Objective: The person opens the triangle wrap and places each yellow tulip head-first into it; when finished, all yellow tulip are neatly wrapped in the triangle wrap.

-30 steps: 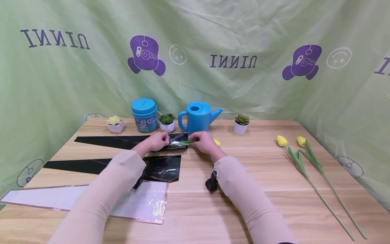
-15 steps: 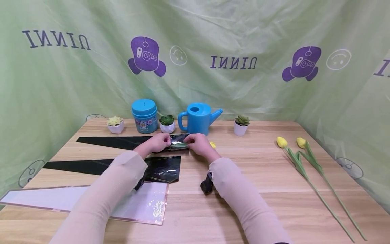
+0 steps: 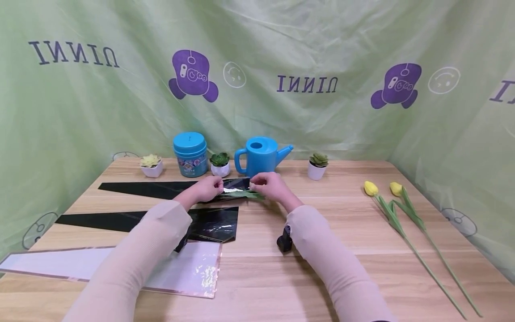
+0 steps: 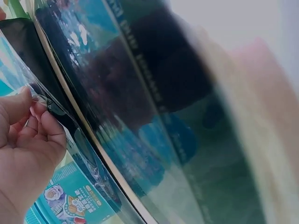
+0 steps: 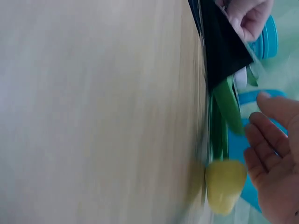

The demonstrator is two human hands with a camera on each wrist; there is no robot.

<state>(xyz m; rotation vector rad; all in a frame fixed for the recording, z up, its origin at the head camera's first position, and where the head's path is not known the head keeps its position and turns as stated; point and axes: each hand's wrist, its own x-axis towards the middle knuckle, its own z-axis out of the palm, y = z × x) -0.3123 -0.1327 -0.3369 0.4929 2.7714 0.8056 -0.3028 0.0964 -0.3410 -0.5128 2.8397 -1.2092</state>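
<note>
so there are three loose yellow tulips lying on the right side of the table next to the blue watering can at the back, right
Not quite: two loose yellow tulips lie on the right side of the table, not three, as the head view shows. The blue watering can does stand at the back.

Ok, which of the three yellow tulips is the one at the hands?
The tulip lying in the far black sleeve, between the left hand and right hand. The two other tulips lie bare at the table's right, untouched.

glossy black film sleeve [image 3: 235,185], matt wooden table [image 3: 330,250]
</note>
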